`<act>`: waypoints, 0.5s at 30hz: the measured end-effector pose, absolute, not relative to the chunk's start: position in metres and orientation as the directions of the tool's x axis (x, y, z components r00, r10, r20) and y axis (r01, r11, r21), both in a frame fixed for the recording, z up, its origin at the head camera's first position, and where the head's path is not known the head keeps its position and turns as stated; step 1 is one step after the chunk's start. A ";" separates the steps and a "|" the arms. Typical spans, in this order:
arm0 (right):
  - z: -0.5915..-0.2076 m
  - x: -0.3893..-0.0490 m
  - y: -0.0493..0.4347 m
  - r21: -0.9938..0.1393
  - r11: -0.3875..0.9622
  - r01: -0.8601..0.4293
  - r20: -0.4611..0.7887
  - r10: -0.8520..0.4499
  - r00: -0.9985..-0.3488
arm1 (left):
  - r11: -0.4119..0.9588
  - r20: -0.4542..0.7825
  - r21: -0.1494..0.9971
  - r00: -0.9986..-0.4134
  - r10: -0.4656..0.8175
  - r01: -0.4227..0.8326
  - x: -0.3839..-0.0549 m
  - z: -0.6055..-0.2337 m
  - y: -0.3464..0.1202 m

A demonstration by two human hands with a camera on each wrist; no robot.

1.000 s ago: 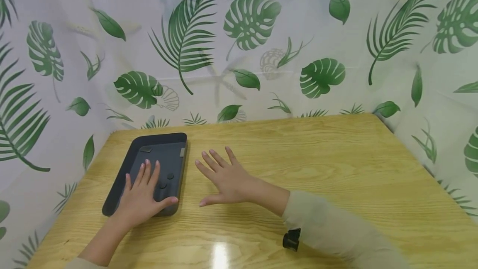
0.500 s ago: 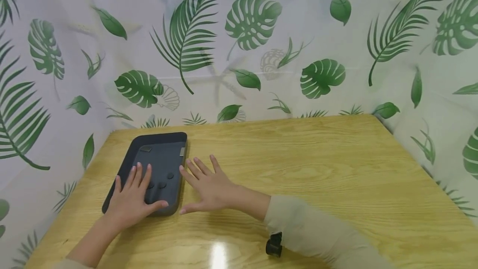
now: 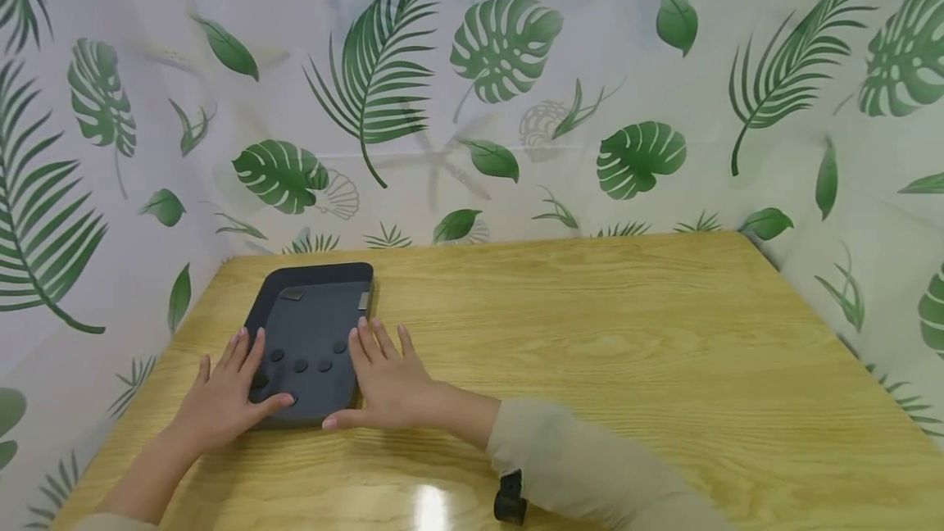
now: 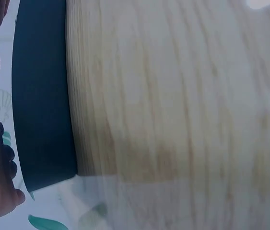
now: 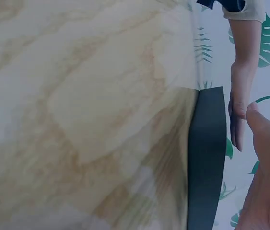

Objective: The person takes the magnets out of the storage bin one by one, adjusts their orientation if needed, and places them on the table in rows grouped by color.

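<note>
At the dark rectangular tray (image 3: 317,322) in the frame's lower left, the left-hand grip (image 3: 230,400) had just been shifted leftward and the right-hand grip (image 3: 387,383) brought in, so both sides were flanked, fingers straight, nothing grasped.

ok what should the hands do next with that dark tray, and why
Probably lower the left hand and right hand to grip the sides of the dark tray: both hover, one near each long side, and the wrist views show gaps above the rim.
</note>
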State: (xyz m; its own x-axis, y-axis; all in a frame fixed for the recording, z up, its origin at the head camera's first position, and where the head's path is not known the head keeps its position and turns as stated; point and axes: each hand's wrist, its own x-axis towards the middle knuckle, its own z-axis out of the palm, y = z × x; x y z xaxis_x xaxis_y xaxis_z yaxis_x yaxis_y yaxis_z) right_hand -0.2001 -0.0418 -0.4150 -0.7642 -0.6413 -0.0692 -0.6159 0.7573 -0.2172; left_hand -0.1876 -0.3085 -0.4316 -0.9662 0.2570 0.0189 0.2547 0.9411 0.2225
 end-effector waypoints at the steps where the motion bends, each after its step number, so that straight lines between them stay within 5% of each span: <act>1: -0.417 -0.200 -0.044 -0.223 0.765 -0.604 -0.069 -0.631 -0.773 | 0.941 0.011 0.229 -0.967 0.254 0.249 -0.188 -0.432 -0.312; 15: -0.428 -0.202 -0.066 -0.134 0.866 -0.481 -0.131 -0.497 -0.858 | 0.932 -0.024 0.211 -0.952 0.306 0.294 -0.183 -0.432 -0.337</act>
State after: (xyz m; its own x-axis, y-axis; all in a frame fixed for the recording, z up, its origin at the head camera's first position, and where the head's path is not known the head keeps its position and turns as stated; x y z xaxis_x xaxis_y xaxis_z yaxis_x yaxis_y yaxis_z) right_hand -0.2017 -0.0665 -0.4284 -0.8578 -0.4971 -0.1308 -0.4814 0.8661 -0.1343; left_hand -0.1827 -0.3367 -0.4322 -0.9518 0.3059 -0.0243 0.2942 0.9322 0.2108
